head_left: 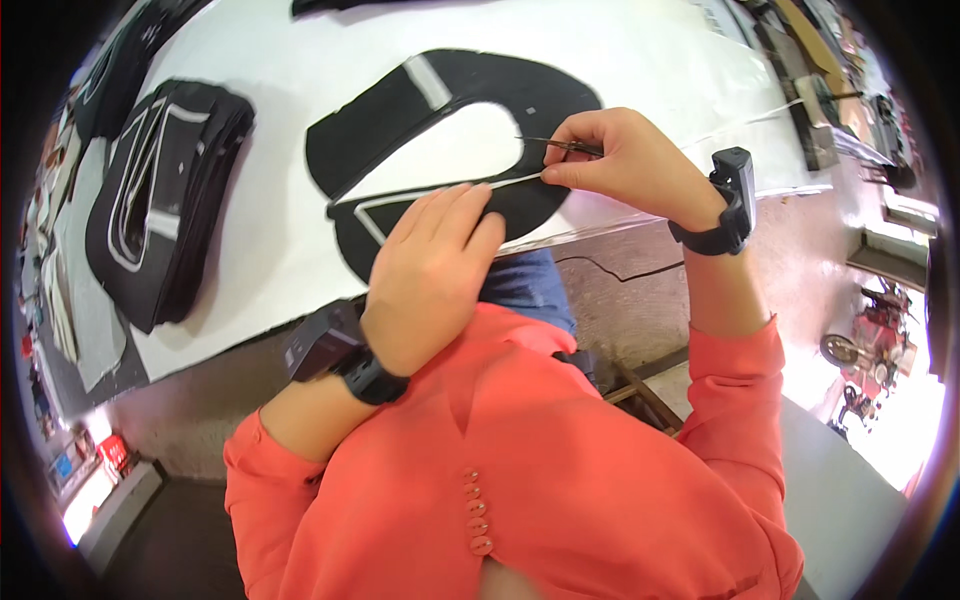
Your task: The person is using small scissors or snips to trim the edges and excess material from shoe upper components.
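Here, the left hand (430, 270) lies flat on black cloth (560, 95) while the right hand (622, 160) pinches a slim dark tool (572, 146).
The curved cloth sits at the white table's (285, 240) near edge; the left fingers are straight, a white strip (515, 183) runs to the right thumb, and stacked black pieces (195, 180) lie to the left.
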`<state>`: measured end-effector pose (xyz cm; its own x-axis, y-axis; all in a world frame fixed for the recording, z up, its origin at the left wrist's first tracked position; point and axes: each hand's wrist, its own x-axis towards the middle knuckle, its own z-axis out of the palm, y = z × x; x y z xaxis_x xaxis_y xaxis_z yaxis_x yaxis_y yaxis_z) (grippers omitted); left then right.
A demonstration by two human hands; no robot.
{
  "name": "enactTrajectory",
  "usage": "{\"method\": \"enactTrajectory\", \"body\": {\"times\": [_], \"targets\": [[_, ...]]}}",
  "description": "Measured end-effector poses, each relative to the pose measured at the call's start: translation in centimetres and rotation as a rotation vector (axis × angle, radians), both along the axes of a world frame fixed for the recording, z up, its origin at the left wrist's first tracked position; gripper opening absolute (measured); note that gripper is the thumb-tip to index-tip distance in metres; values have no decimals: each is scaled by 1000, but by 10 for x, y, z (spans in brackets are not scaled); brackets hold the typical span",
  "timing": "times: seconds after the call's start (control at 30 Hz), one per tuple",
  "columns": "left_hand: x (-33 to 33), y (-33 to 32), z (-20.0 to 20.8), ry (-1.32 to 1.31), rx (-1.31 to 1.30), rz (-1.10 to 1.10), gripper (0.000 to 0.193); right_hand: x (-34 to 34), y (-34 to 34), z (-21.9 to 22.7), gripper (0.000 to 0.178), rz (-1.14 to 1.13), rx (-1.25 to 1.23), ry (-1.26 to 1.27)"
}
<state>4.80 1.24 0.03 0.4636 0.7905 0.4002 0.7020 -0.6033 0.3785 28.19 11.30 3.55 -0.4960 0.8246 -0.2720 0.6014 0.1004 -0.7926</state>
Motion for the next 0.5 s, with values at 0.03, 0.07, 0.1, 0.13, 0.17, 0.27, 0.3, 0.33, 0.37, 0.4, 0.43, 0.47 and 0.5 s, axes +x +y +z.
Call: {"method": "enactTrajectory", "body": {"times": [0.03, 0.07, 0.1, 0.13, 0.17, 0.27, 0.3, 0.33, 0.37, 0.4, 0.43, 0.47, 0.5], "targets": [[-2, -1, 2, -2, -6, -2, 24, 9, 2, 1, 24, -17, 17, -20], [-1, -1, 3, -2, -19, -2, 24, 25, 8, 1, 23, -36, 47, -36], [-1, -2, 4, -3, -28, 0, 24, 41, 14, 1, 22, -51, 82, -52], [0, -2, 3, 4, -16, 6, 25, 58, 21, 1, 25, -76, 133, -91], [-1, -4, 3, 15, -3, 17, 25, 74, 24, 5, 25, -94, 160, -116], [-1, -5, 5, 7, -16, 15, 24, 123, 33, 10, 28, -246, 207, -297], [0, -5, 4, 9, -15, 13, 24, 142, 33, 6, 28, -261, 229, -311], [1, -6, 4, -4, 4, 1, 24, 160, 33, -1, 28, -292, 296, -327], [0, -6, 3, -6, -4, 7, 23, 162, 35, 1, 29, -314, 359, -334], [-1, -7, 2, -7, -12, 13, 23, 164, 33, 1, 25, -356, 402, -363], [-1, -6, 2, -10, 3, 11, 23, 163, 34, -2, 25, -359, 417, -364], [-1, -7, 2, 4, -1, 12, 23, 157, 34, -9, 21, -346, 578, -508], [-1, -7, 1, 20, -8, 16, 24, 144, 34, -11, 17, -328, 736, -651]]}}
